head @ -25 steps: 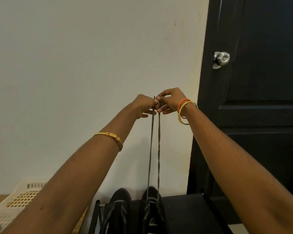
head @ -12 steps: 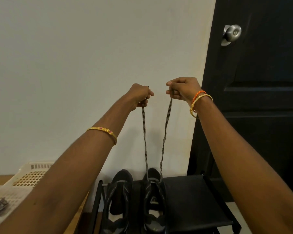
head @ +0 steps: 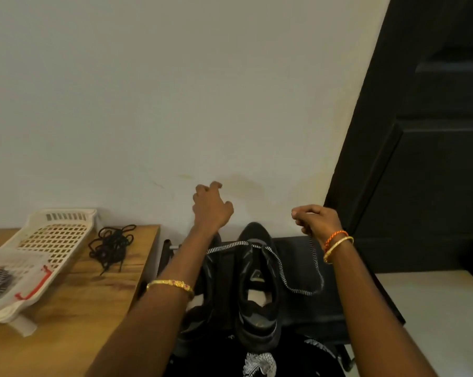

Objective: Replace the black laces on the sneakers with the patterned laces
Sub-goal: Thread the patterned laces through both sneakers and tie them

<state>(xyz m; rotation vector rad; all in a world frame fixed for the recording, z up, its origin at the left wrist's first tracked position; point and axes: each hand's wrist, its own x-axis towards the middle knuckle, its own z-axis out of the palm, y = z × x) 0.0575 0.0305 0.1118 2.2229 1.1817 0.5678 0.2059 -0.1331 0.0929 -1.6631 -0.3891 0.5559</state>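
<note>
Fingers point(head: 302, 217) pinching patterned lace point(head: 281, 270), sneaker point(head: 257, 289) below

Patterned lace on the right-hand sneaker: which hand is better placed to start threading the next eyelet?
Right, probably. The right hand already pinches one end of the patterned lace, which loops beside the sneaker. The left hand hovers near the wall with fingers spread, holding nothing visible.

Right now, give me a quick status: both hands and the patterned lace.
Left hand open, holding nothing. Right hand pinching black-and-white patterned lace, threaded through right black sneaker. Nothing blocking; removed black laces on wooden table.
</note>
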